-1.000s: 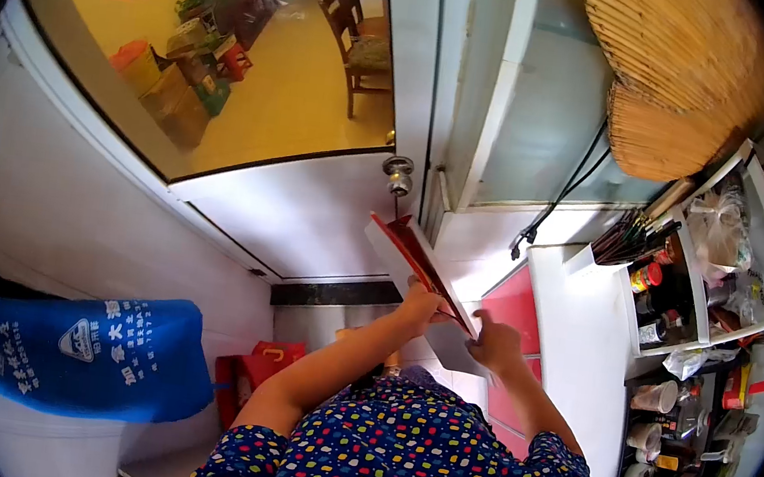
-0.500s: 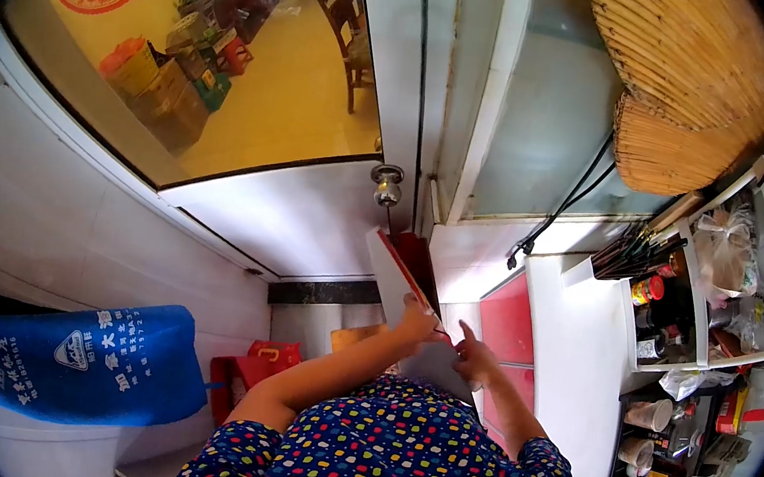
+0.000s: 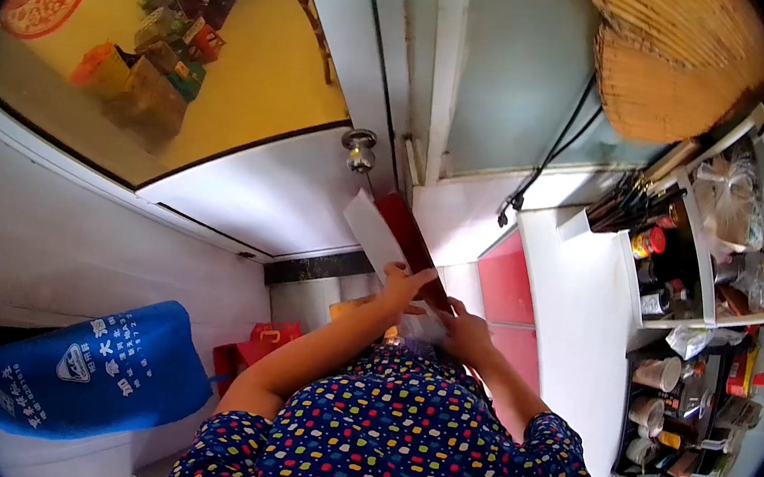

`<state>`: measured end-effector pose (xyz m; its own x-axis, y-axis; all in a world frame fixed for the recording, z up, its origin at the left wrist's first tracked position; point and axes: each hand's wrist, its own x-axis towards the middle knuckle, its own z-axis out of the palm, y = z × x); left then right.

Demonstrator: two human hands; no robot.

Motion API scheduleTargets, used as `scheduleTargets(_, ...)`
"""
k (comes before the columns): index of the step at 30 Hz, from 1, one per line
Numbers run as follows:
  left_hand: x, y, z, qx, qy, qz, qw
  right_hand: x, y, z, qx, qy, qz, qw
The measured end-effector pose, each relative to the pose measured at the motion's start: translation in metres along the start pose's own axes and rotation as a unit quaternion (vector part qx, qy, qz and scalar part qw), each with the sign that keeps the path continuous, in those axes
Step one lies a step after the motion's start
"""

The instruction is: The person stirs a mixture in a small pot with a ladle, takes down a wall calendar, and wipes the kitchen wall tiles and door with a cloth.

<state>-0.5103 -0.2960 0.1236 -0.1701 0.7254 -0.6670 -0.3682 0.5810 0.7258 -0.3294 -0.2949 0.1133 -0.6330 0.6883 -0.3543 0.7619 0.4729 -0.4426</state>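
Observation:
A paper bag [image 3: 381, 231], white on one side and dark red on the other, hangs by a thin cord from the round metal door knob [image 3: 359, 151]. Its two sides stand apart like a V. My left hand [image 3: 405, 285] grips the white side near its lower end, fingers closed around the edge. At the lower end of the red side, my right hand [image 3: 466, 331] pinches the corner. Something pale and see-through [image 3: 422, 325] shows below my hands, close to my body; its kind is unclear.
The door [image 3: 264, 197] with its glass pane is in front. A blue printed cloth [image 3: 94, 366] hangs at left, beside a red bag [image 3: 241, 357]. On the right are a white counter [image 3: 572, 307], a shelf of jars [image 3: 703, 313], black cables [image 3: 550, 168] and woven fans [image 3: 663, 91].
The bag's sides have spread, showing more of the red. My right hand, its index finger stretched out before, has closed on the red side's corner. The view has shifted slightly.

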Motion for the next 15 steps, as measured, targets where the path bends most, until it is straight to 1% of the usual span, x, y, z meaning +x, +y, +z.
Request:
scheduleTargets(2, -0.006, 0.002, -0.004, 0.033, 0.028, 0.005, 0.999, 0.005, -0.007, 0.018, -0.003, -0.013, 0.005, 1.000)
scheduleTargets(3, 0.014, -0.016, -0.022, 0.037, 0.026, -0.002, 0.999, 0.007, -0.007, 0.028, -0.011, -0.022, 0.004, 1.000)
scheduleTargets(4, 0.053, -0.046, -0.048, 0.035, -0.012, 0.073, 0.997, 0.010, -0.005, 0.034, 0.001, -0.028, 0.007, 1.000)
scheduleTargets(5, 0.073, -0.064, -0.062, 0.031, -0.049, 0.148, 0.987, 0.008, -0.010, 0.030, 0.005, -0.030, 0.010, 0.999)
scheduleTargets(6, 0.045, -0.052, -0.046, 0.058, 0.040, 0.214, 0.974, 0.005, -0.017, 0.022, 0.001, -0.030, -0.014, 0.999)
scheduleTargets(7, 0.036, -0.051, -0.049, 0.061, 0.038, 0.210, 0.975, 0.003, -0.021, 0.018, -0.003, -0.032, -0.037, 0.999)
scheduleTargets(9, 0.022, -0.050, -0.061, -0.016, -0.008, 0.122, 0.992, 0.003, -0.018, 0.019, 0.019, -0.039, -0.031, 0.999)
scheduleTargets(10, 0.012, -0.050, -0.066, -0.038, -0.002, 0.090, 0.995, 0.003, -0.018, 0.016, 0.026, -0.054, -0.044, 0.997)
scheduleTargets(11, -0.003, -0.043, -0.064, -0.038, -0.004, 0.088, 0.995, 0.003, -0.018, 0.014, 0.032, -0.069, -0.059, 0.995)
scheduleTargets(12, -0.021, -0.036, -0.063, -0.043, 0.008, 0.063, 0.997, 0.005, -0.010, 0.021, 0.094, -0.061, -0.080, 0.990)
scheduleTargets(13, -0.031, -0.034, -0.063, -0.048, 0.022, 0.039, 0.998, 0.008, -0.004, 0.028, 0.094, -0.064, -0.081, 0.990)
scheduleTargets(14, -0.036, -0.037, -0.065, -0.056, 0.044, 0.050, 0.996, 0.010, -0.003, 0.029, 0.126, -0.068, -0.112, 0.983)
scheduleTargets(15, -0.038, -0.041, -0.070, -0.059, 0.047, 0.050, 0.996, 0.012, -0.004, 0.030, 0.158, -0.071, -0.144, 0.974)
